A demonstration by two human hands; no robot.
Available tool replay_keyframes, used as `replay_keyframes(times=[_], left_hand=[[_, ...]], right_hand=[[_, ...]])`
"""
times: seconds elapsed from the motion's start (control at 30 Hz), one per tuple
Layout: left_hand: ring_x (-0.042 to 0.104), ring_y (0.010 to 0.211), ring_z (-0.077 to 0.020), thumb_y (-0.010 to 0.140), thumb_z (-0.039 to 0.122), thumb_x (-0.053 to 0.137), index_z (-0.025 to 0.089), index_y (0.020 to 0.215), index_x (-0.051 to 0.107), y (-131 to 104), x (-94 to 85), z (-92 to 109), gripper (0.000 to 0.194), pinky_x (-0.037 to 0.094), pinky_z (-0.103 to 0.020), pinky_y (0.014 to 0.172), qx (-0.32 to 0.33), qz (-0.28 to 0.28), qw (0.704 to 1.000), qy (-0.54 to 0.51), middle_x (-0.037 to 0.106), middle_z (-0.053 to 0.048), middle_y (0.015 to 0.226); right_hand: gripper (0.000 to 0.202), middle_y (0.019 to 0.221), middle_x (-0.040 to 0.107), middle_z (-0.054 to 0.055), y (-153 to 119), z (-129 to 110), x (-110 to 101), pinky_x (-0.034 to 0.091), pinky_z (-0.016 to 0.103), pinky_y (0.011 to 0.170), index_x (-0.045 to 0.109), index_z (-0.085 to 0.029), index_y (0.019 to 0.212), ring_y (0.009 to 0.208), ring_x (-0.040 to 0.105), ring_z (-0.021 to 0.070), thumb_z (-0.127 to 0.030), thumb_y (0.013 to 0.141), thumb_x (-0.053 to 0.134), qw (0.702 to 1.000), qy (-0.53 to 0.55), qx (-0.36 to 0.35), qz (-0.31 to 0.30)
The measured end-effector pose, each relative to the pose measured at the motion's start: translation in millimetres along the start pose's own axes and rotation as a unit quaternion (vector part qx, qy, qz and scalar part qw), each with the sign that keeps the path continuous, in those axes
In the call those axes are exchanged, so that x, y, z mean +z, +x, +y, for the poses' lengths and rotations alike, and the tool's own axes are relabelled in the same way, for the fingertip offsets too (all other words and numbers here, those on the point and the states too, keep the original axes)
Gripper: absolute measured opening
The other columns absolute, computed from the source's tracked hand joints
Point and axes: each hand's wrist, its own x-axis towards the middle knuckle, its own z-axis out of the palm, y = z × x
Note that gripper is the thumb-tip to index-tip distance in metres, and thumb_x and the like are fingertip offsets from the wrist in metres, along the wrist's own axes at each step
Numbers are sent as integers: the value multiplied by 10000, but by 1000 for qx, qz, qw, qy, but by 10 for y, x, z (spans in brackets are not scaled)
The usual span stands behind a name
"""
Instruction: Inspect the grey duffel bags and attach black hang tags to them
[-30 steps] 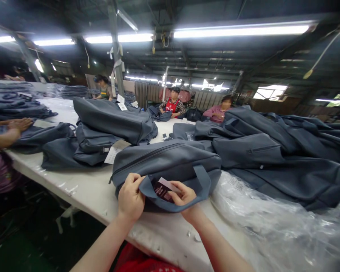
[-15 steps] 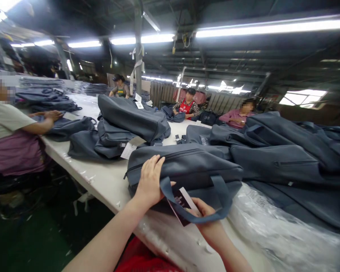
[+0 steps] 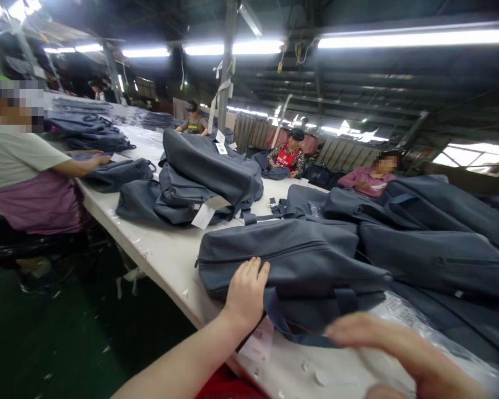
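Observation:
A dark blue-grey bag [image 3: 291,244] with a zip along its top lies on the table in front of me. My left hand [image 3: 246,293] presses on its near side, fingers bent over the fabric beside the handle [image 3: 279,318]; the thumb is hidden. Below that hand a pale paper tag [image 3: 258,341] hangs from the bag. At the lower right, my right hand [image 3: 399,349] is blurred by motion. Its fingers stretch left, apart from the thumb, with nothing visible in them. The fingertips are close to the handle's right end; whether they touch it I cannot tell.
More bags [image 3: 212,172] with tags are stacked on the white table [image 3: 149,244] at left, and others [image 3: 436,249] pile up at right. Clear plastic [image 3: 411,316] lies beside my right hand. A co-worker [image 3: 29,166] sits at left; several people work across the table.
My right hand has left the tag and handle and moved right and towards me. The tag now hangs lower beneath my left hand, which stays on the bag. The view has shifted left.

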Motion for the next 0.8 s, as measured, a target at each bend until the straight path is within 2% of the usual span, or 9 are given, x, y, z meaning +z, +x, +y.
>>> replay_keyframes(times=[0.07, 0.17, 0.23, 0.27, 0.37, 0.43, 0.6, 0.7, 0.8], left_hand=[[482, 1305, -290, 877, 180, 486, 139, 1349, 499, -112, 20, 27, 474, 409, -447, 1086, 4, 3, 1000, -14, 518, -170, 1405], [419, 1361, -289, 850, 112, 440, 138, 1388, 454, -223, 37, 14, 540, 410, -449, 1088, 0, 4, 1000, -30, 454, -167, 1466], [380, 1389, -276, 826, 91, 425, 132, 1426, 402, -293, 51, -15, 602, 381, -437, 1118, 2, 0, 999, -45, 414, -154, 1498], [364, 1398, -273, 817, 101, 435, 124, 1446, 371, -330, 56, -32, 632, 359, -432, 1138, 8, -5, 998, -54, 395, -151, 1511], [326, 1418, -280, 795, 165, 495, 93, 1487, 279, -441, 52, -86, 729, 301, -430, 1179, 38, -13, 996, -83, 342, -157, 1539], [297, 1432, -287, 795, 191, 521, 99, 1486, 284, -514, 27, -116, 736, 288, -447, 1188, 58, -1, 994, -95, 318, -154, 1552], [267, 1447, -265, 874, 243, 495, 114, 1412, 408, -708, -22, -187, 561, 358, -446, 1159, 93, 81, 987, -101, 372, -142, 1525], [334, 1418, -268, 860, 216, 492, 101, 1351, 466, -806, -6, -251, 505, 410, -446, 1128, 98, 115, 981, -117, 460, -162, 1460], [413, 1371, -265, 842, 177, 498, 102, 1282, 515, -856, 0, -330, 447, 452, -436, 1098, 93, 143, 977, -127, 542, -172, 1379]], right_hand=[[629, 1396, 519, 136, 352, 82, -131, 491, 404, 1005, 501, -286, 1386, 1249, 540, 311, -438, 799, 672, 993, -116, 9, 35], [936, 1541, 304, 162, 915, 273, -42, 373, 493, 1106, 311, -175, 1492, 1392, 342, 355, -432, 696, 731, 966, -256, -3, 41], [1048, 1529, 309, 196, 1171, 382, 87, 311, 515, 1129, 282, -109, 1490, 1400, 303, 376, -377, 607, 778, 946, -322, -9, 33], [1062, 1497, 358, 209, 1252, 419, 142, 295, 516, 1130, 293, -90, 1479, 1375, 335, 380, -347, 576, 790, 938, -345, -9, 28], [950, 1296, 561, 188, 1366, 475, 221, 350, 486, 1067, 383, -91, 1426, 1177, 520, 349, -281, 577, 765, 923, -385, -1, 10], [801, 1159, 635, 153, 1396, 528, 202, 412, 450, 976, 467, -114, 1363, 1046, 578, 318, -225, 608, 713, 918, -397, 3, -7], [490, 1036, 682, 105, 1497, 887, -13, 433, 402, 868, 629, -162, 1139, 956, 607, 280, -128, 652, 582, 915, -403, 22, -5], [439, 991, 687, 94, 1527, 1074, -130, 435, 392, 863, 655, -171, 1092, 920, 607, 266, -130, 665, 564, 919, -395, 15, -12], [474, 985, 680, 92, 1497, 1134, -166, 442, 382, 850, 655, -175, 1110, 914, 604, 261, -113, 651, 556, 917, -399, 10, -15]])
